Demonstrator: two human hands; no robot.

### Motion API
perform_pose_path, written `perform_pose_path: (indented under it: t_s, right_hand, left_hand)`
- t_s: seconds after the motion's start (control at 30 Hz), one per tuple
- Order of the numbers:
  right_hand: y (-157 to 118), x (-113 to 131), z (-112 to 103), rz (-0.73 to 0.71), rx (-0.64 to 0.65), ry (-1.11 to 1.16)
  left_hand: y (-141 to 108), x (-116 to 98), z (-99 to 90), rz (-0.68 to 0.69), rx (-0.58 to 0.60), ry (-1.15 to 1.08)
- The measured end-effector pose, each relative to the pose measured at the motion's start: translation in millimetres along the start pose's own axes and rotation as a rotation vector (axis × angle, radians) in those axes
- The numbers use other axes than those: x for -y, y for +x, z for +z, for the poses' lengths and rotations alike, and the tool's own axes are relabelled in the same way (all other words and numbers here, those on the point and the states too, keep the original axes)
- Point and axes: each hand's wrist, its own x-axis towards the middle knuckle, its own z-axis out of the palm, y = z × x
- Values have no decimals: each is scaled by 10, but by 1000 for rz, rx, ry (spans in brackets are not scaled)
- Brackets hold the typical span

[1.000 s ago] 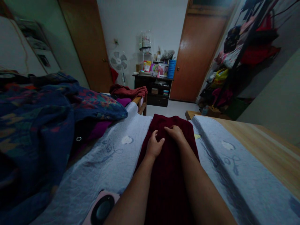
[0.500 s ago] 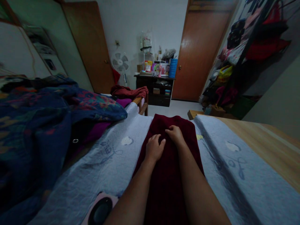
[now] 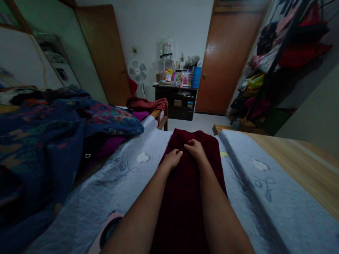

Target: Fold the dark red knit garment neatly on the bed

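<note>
A dark red knitted-looking garment lies in a long, narrow shape down the middle of the bed; its exact kind cannot be made out. My left hand is on its upper left part, with fingers curled and the thumb against them, closed on the cloth. Just to the right and slightly farther up, my right hand pinches the garment between thumb and fingers. The two hands are close together but apart. Beyond them, the garment's far edge lies near the end of the bed. My forearms cover part of its sides.
Under the garment is a light blue quilted sheet. A heap of blue floral clothes lies on the left. A pink object with a dark round part is beside my left forearm. Bare wooden board shows at right. A fan stands beyond.
My left hand has shifted slightly up and left, its fingers drawing in. My right hand has moved a little left and up. The garment lies almost the same.
</note>
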Motion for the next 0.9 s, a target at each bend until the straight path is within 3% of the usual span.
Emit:
perform_pose_path:
  t_s: [0.13,0.27,0.53,0.73,0.9]
  right_hand:
    - [-5,3,-1,2,3,-1]
    - [0,4,-3,17,36,45]
    - [2,30,-13,34,134,193]
    - [-47,76,-72,131,127,360]
    - [-63,104,-92,145,129,382]
  left_hand:
    - [333,-143,-33,20,-35,-167]
    - [552,-161,24,-8,56,-380]
    - [644,-23,28,-138,213,-720]
    - [552,9,46,16,186,-611]
    - [507,-14,58,53,201,-445]
